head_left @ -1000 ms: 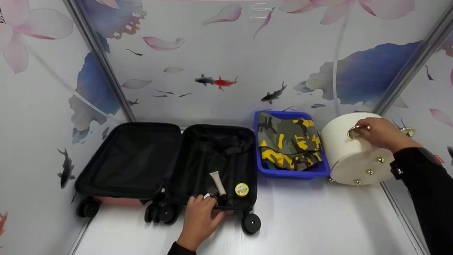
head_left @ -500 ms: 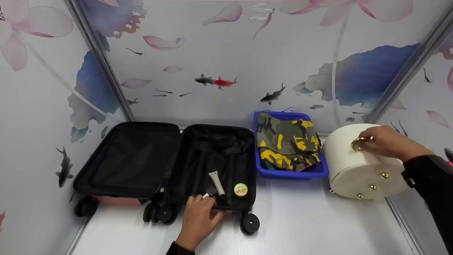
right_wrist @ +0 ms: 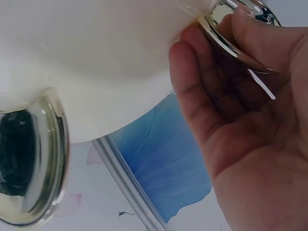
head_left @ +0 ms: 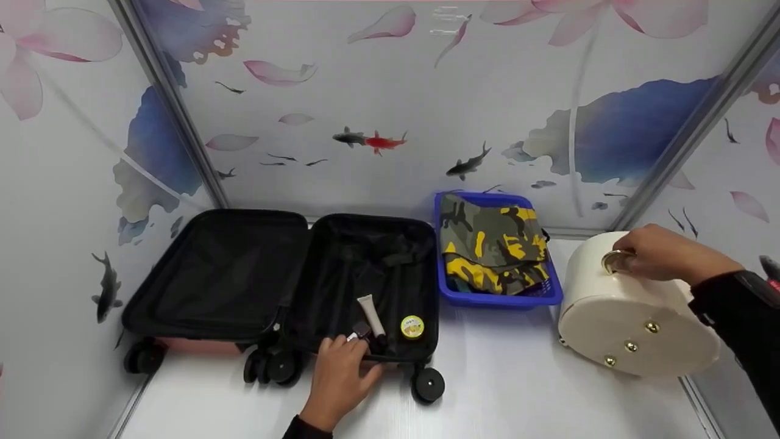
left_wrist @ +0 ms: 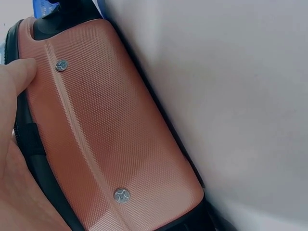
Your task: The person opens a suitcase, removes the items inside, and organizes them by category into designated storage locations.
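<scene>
My left hand (head_left: 341, 375) grips the near rim of an open suitcase (head_left: 420, 280), with fingers over the black edge. In the left wrist view the thumb (left_wrist: 21, 74) presses the outer rose-gold shell (left_wrist: 110, 125). Inside the suitcase, close to these fingers, lie a white tube (head_left: 373, 316) with a dark cap, a yellow-lidded round tin (head_left: 412, 327) and a small dark item (head_left: 361, 330). My right hand (head_left: 670, 253) holds a gold handle (right_wrist: 226, 45) of a cream, drum-shaped case (head_left: 634, 323). The case is tipped, its flat face with gold feet towards me. Another gold handle (right_wrist: 57, 144) shows in the right wrist view.
Between suitcase and cream case stands a blue basket (head_left: 487, 300) with folded camouflage cloth (head_left: 490, 238). The suitcase's other half (head_left: 225, 274) lies spread to the left. Black wheels (head_left: 428, 385) point towards me. Patterned walls (head_left: 378, 79) enclose the white surface (head_left: 499, 378).
My right hand has drawn the cream case nearer to me and slightly right, away from the back wall. The left hand keeps its grip on the suitcase rim.
</scene>
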`<control>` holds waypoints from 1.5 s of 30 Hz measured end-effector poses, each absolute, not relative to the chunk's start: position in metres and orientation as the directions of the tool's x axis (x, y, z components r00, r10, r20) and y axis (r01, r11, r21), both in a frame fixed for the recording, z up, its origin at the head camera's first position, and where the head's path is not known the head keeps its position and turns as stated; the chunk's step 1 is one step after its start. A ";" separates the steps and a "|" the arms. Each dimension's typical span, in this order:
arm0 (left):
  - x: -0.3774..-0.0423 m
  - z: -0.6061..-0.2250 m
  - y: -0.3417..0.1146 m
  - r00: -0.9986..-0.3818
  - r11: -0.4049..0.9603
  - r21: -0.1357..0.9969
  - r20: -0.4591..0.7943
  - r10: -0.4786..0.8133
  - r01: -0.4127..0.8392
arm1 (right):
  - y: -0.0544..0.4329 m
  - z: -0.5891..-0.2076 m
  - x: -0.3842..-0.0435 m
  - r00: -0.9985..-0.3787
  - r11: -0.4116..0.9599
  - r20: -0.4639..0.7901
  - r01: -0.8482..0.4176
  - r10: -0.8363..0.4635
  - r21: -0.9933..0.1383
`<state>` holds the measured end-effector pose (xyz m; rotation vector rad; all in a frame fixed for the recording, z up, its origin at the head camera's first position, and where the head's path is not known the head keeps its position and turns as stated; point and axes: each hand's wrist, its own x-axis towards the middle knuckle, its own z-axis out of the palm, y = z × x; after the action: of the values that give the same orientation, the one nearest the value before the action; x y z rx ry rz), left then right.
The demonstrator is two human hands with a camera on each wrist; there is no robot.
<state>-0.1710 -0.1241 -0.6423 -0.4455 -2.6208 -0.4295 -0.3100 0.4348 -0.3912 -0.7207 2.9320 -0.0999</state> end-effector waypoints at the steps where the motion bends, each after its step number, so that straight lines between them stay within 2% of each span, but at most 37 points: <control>1: -0.171 -0.643 -0.124 -0.846 0.900 0.219 0.476 0.239 0.378 | 0.433 -0.390 -0.309 -0.880 0.888 -0.124 -0.449 -0.459 -0.098; 6: -0.170 -0.644 -0.124 -0.845 0.901 0.213 0.478 0.240 0.377 | 0.425 -0.384 -0.305 -0.875 0.906 -0.240 -0.386 -0.420 -0.175; 16: -0.168 -0.645 -0.125 -0.863 0.903 0.232 0.450 0.230 0.362 | 0.407 -0.383 -0.299 -0.827 0.910 -0.418 -0.245 -0.377 -0.335; 21: -0.169 -0.645 -0.126 -0.851 0.905 0.213 0.469 0.237 0.369 | 0.396 -0.381 -0.295 -0.809 0.915 -0.480 -0.167 -0.340 -0.367; 26: -0.170 -0.646 -0.125 -0.824 0.906 0.181 0.511 0.246 0.382 | 0.383 -0.379 -0.293 -0.801 0.922 -0.516 -0.109 -0.303 -0.372; 33: -0.170 -0.646 -0.125 -0.826 0.901 0.192 0.506 0.248 0.388 | 0.369 -0.383 -0.293 -0.770 0.906 -0.553 -0.075 -0.318 -0.416; 38: -0.172 -0.645 -0.125 -0.810 0.899 0.178 0.529 0.255 0.400 | 0.354 -0.384 -0.291 -0.785 0.899 -0.537 -0.057 -0.309 -0.435; 45: -0.172 -0.644 -0.126 -0.826 0.898 0.196 0.505 0.251 0.393 | 0.336 -0.385 -0.290 -0.806 0.893 -0.514 -0.040 -0.294 -0.448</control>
<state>-0.1717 -0.1256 -0.6437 -0.4671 -2.5826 -0.4035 -0.2898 0.3363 -0.3854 -0.2399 2.4601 -0.5659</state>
